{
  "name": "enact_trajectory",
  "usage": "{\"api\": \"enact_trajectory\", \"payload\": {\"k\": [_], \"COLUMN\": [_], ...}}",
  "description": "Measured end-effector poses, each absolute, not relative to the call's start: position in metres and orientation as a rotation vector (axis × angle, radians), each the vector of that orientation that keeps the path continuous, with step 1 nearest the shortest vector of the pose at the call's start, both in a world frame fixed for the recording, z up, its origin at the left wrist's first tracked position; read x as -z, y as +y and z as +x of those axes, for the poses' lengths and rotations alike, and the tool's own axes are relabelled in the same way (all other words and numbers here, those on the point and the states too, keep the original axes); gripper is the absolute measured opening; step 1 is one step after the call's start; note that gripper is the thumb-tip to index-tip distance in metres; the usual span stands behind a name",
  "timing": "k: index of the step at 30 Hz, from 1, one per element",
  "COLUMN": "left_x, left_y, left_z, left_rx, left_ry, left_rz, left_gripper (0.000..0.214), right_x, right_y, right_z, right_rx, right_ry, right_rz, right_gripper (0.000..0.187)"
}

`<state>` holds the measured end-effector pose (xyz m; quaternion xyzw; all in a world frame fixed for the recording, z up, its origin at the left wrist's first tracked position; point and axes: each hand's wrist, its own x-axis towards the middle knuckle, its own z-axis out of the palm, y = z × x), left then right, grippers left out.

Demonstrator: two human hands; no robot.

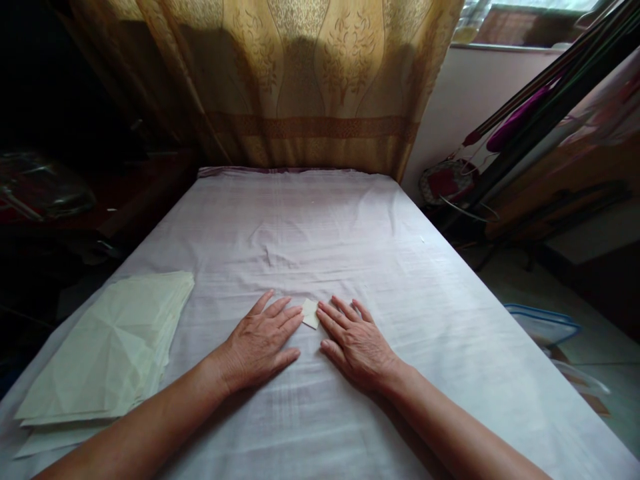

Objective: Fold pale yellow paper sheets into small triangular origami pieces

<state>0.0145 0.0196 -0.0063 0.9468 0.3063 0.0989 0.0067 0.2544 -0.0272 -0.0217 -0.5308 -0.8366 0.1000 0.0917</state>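
A small folded piece of pale paper [310, 313] lies on the white cloth [350, 233] that covers the table. My left hand [263, 343] rests flat on the cloth just left of it, fingers stretched out, fingertips touching its left edge. My right hand [355, 340] lies flat just right of the paper, fingers spread, fingertips at its right edge. Neither hand grips anything.
A stack of several creased pale paper sheets [107, 350] lies at the near left of the table. A patterned gold curtain [310, 80] hangs behind the far edge. Rods and a frame [545, 100] lean at the right, with a blue-rimmed tray [543, 325] on the floor.
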Motion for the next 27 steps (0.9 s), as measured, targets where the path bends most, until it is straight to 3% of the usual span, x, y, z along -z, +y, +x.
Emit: {"api": "enact_trajectory", "payload": {"k": [4,12,27], "left_x": [0.002,0.018,0.011], "left_y": [0.028,0.021,0.015], "left_z": [0.031,0.024,-0.002], "left_rx": [-0.298,-0.208,-0.260], "left_ry": [0.954,0.954,0.965], "left_rz": [2.954,2.947,2.991], "left_gripper": [0.046,0.060,0.052], "right_x": [0.022,0.023,0.016], "right_y": [-0.028,-0.028,-0.027], "right_z": [0.256,0.256,0.254], "right_rx": [-0.286,-0.277,-0.332], "right_ry": [-2.486,-2.483,-2.557], "right_rz": [-1.567,-1.557,-1.503], "right_gripper": [0.055,0.056,0.051]}}
